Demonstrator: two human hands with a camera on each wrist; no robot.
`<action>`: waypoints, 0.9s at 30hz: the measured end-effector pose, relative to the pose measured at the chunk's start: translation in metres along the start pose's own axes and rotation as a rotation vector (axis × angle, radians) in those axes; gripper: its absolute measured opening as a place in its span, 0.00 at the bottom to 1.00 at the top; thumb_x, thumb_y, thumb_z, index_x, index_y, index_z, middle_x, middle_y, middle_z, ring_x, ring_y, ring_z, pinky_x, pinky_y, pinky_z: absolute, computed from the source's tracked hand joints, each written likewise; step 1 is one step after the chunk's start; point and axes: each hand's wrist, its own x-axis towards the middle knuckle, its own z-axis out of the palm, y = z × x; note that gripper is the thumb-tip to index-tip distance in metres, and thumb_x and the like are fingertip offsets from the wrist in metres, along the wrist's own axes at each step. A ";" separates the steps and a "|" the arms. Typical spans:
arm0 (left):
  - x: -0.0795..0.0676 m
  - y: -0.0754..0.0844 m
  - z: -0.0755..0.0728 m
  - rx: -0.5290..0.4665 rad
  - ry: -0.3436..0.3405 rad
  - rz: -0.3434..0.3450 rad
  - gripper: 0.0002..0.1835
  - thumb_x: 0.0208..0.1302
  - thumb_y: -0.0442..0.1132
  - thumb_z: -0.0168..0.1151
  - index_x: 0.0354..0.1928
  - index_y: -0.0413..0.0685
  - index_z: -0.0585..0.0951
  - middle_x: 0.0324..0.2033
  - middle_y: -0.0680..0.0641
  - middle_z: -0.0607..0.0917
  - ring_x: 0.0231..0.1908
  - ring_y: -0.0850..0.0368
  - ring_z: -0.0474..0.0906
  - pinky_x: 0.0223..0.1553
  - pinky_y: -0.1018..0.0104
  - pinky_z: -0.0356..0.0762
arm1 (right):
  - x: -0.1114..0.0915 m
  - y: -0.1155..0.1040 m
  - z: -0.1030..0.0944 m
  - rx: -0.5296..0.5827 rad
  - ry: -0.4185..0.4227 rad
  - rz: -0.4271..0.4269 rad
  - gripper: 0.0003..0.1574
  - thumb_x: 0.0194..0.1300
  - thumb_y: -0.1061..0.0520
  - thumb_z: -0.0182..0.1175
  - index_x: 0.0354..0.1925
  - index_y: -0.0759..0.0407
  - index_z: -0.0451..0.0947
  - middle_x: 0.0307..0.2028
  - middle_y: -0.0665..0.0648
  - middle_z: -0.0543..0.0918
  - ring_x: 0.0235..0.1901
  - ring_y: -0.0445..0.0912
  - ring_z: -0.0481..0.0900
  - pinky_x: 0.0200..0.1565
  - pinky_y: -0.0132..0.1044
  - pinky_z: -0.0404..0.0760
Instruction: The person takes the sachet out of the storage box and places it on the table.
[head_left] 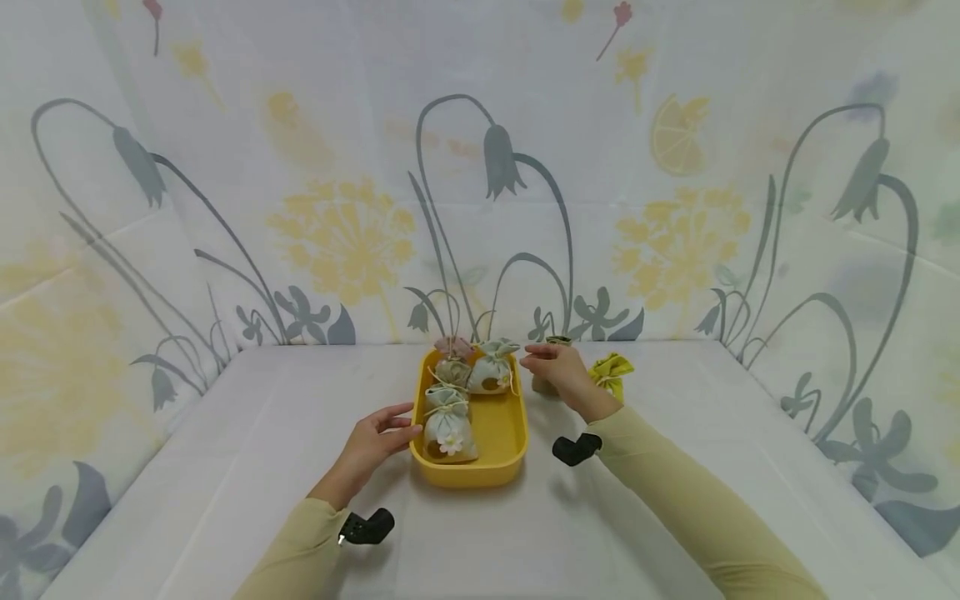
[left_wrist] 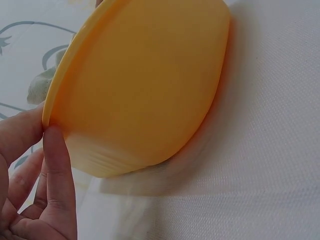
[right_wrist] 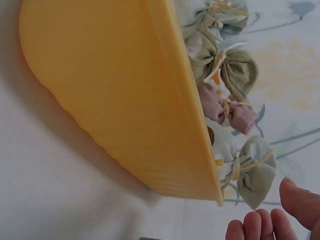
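A yellow tub (head_left: 472,477) stands on the white tabletop with small drawstring pouches inside. A pale green pouch (head_left: 448,421) with a white flower sits at its front left. Behind it are an olive pouch (head_left: 452,372), a pink pouch (head_left: 454,346) and a second pale green pouch (head_left: 492,368). My left hand (head_left: 375,437) pinches the tub's left rim between thumb and finger. Past the tub's back right corner, my right hand (head_left: 562,373) has loosely bent fingers and holds nothing. Partly hidden behind it is an olive-brown pouch (head_left: 543,386).
A bright yellow-green pouch (head_left: 612,372) stands right of my right hand, partly covered by the wrist. Flower-printed cloth (head_left: 495,250) rises along the table's back and sides. Black wrist cameras (head_left: 367,527) hang beneath both wrists.
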 end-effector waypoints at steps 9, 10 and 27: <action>0.003 0.000 0.000 -0.023 -0.010 -0.003 0.30 0.55 0.43 0.69 0.60 0.45 0.73 0.46 0.42 0.77 0.43 0.53 0.78 0.46 0.61 0.79 | 0.017 -0.008 0.005 -0.016 0.033 0.034 0.26 0.63 0.59 0.60 0.59 0.65 0.71 0.55 0.64 0.73 0.55 0.55 0.71 0.57 0.44 0.71; 0.003 0.000 -0.001 -0.026 -0.008 -0.006 0.30 0.55 0.43 0.69 0.60 0.45 0.73 0.46 0.42 0.77 0.43 0.53 0.78 0.45 0.61 0.79 | 0.018 -0.010 0.005 -0.012 0.029 0.035 0.27 0.63 0.59 0.60 0.59 0.66 0.71 0.56 0.64 0.73 0.56 0.55 0.71 0.58 0.44 0.70; 0.004 0.002 -0.001 -0.027 -0.001 -0.028 0.29 0.56 0.41 0.68 0.60 0.45 0.73 0.47 0.42 0.76 0.44 0.52 0.77 0.46 0.61 0.79 | 0.026 -0.022 0.022 -0.015 -0.082 0.080 0.31 0.62 0.59 0.61 0.62 0.66 0.66 0.60 0.65 0.68 0.60 0.56 0.65 0.63 0.47 0.63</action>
